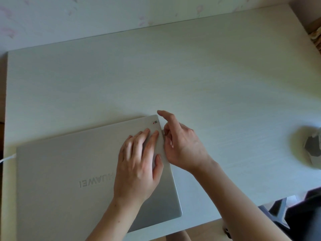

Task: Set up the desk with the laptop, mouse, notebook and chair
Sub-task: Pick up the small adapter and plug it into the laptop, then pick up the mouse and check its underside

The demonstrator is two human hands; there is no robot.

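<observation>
The closed silver laptop w/ mirrored logo on its lid [69, 171] lay flat on the pale wood-grain surface [191, 75], at its near-left part. Left hand [139, 164] rested flat on the lid near the right edge, grip released, fingers spread. Right hand [182, 145] was at the laptop's right edge, fingers curled on a small part there; index finger pointed up. A white cable [7, 158] met the left side.

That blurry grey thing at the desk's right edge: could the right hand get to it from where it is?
Probably yes. The right hand sits at the closed laptop's right edge, and only bare desk lies between it and the blurry grey object.
</observation>
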